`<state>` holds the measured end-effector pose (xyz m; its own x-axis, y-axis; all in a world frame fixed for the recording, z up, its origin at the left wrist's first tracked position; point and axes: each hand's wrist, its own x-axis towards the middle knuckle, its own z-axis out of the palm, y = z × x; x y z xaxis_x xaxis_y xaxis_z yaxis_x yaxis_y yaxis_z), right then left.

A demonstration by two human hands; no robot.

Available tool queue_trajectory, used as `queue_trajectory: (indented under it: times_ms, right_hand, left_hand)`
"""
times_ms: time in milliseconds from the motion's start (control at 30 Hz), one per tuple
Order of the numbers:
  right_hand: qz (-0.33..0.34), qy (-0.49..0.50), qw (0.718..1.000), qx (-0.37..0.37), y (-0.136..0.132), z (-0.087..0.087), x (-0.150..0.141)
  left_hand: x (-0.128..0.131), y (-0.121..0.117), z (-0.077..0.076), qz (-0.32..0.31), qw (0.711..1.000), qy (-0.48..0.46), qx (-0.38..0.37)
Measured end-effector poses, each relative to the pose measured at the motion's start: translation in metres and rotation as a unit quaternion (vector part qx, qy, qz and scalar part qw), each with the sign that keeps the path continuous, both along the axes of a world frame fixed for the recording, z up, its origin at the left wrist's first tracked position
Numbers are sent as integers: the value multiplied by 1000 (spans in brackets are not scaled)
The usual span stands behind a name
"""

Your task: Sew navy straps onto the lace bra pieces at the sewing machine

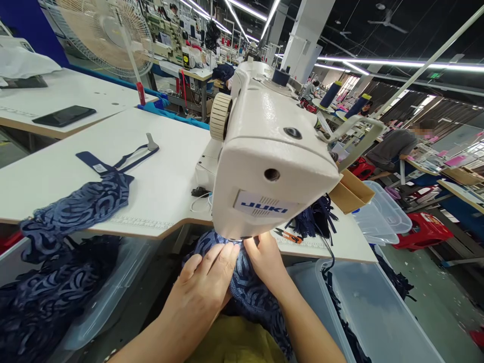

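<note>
A blue lace garment piece (247, 282) with a dark swirling pattern lies under the head of a white JUKI sewing machine (280, 166) and hangs down toward my lap. My left hand (209, 277) rests on the lace left of the needle area, its fingers stretched out flat. On the other side, my right hand (266, 257) pinches the edge of the lace with curled fingers close below the machine head. A small light glows there, and the needle itself is hidden. Another lace garment (91, 196) with a navy strap sprawls over the table's left edge.
Orange-handled thread snips (289, 235) and bundled navy strips (315, 217) lie right of the machine. Clear plastic bins stand at the left (109, 297) and right (378, 307). A phone (65, 115) sits on the neighbouring table, near a fan (109, 30). A person (393, 143) works at the right.
</note>
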<state>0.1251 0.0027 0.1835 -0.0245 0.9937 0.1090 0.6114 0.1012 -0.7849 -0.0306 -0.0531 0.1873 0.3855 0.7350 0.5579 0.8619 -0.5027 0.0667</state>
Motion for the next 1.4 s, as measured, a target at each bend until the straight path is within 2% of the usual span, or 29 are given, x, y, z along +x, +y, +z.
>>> queue_trajectory:
  times_ms: [167,433,733,900,1033,1167,1300,1333,1400]
  right_hand:
    - [5,-1,1000,7,1,-2,0]
    - [29,23,999,30,2,-4,-2]
    - [29,73,996,44,1,-9,-1]
    - [25,132,990,52,2,-19,1]
    - [28,155,987,34,0,-28,6]
    - [26,73,997,6,-7,-40,22]
    - [105,18,984,-143,-15,-53,47]
    - [112,33,980,-161,-18,-53,54]
    - [62,82,986,-131,-25,-47,68]
  left_hand:
    - [-1,2,-2,-13,999,-5,47]
    - [-6,-1,1,-2,1000,-28,-2]
    - [-7,2,-3,-11,999,-34,-8]
    - [-6,3,-3,-26,999,-36,2]
    - [-5,3,-6,-32,999,-18,-9]
    - [-7,6,-5,-43,999,15,6]
    - [-18,2,-5,-97,991,86,45]
    - [-22,0,-8,-116,988,93,53]
    - [-28,-4,-17,-174,979,86,62]
